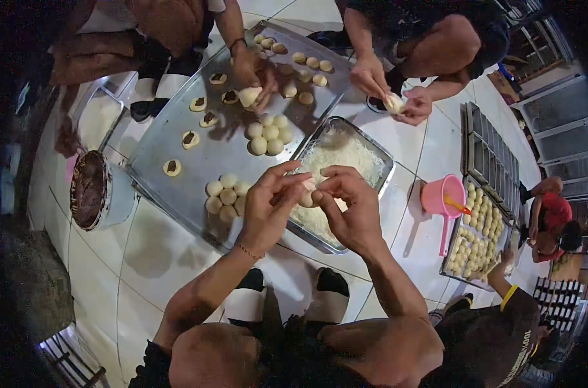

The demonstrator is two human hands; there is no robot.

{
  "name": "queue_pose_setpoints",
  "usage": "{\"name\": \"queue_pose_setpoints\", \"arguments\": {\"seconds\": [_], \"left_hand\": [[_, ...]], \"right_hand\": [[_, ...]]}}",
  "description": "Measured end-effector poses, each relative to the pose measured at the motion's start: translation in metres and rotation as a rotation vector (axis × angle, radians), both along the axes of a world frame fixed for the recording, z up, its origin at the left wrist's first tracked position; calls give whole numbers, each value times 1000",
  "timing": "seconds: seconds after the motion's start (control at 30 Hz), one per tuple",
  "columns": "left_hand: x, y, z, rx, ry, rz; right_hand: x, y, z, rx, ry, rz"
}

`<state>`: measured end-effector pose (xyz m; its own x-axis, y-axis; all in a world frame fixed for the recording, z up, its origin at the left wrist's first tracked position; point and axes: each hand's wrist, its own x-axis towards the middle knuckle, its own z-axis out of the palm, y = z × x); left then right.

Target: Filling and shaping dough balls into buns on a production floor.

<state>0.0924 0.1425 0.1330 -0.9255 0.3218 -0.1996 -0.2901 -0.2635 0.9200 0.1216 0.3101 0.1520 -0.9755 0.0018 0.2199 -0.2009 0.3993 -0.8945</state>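
Observation:
Between the fingertips of both hands I hold a small piece of pale dough (308,194). My left hand (271,204) pinches it from one side and my right hand (353,213) from the other, so fingers partly cover it. Beneath them stands a rectangular metal pan (388,176) full of pale shreds, perhaps grated cheese. Left of it, a large metal tray (223,158) carries two clusters of round dough balls, one cluster (270,134) farther off and another cluster (228,196) beside my left wrist. Several flattened dough rounds (190,139) with dark filling lie on the tray's left part.
A white bucket (116,194) of dark brown paste stands at left. To the right are a pink dipper (444,194), a tray of shaped dough pieces (478,236) and stacked metal moulds (491,139). Two people across handle dough; another person's hand (501,268) is at the right tray.

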Motion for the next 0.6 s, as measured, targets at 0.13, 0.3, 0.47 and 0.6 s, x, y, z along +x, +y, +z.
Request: {"name": "queue_pose_setpoints", "arguments": {"seconds": [0.13, 0.3, 0.47, 0.6], "left_hand": [[5, 13, -6, 234, 290, 59], [-3, -5, -19, 167, 77, -1], [5, 2, -2, 227, 84, -43], [10, -1, -17, 49, 217, -3]], "right_hand": [[0, -1, 5, -170, -217, -10], [-2, 2, 9, -65, -164, 77], [-6, -3, 14, -231, -235, 70], [1, -9, 21, -176, -200, -5]]}}
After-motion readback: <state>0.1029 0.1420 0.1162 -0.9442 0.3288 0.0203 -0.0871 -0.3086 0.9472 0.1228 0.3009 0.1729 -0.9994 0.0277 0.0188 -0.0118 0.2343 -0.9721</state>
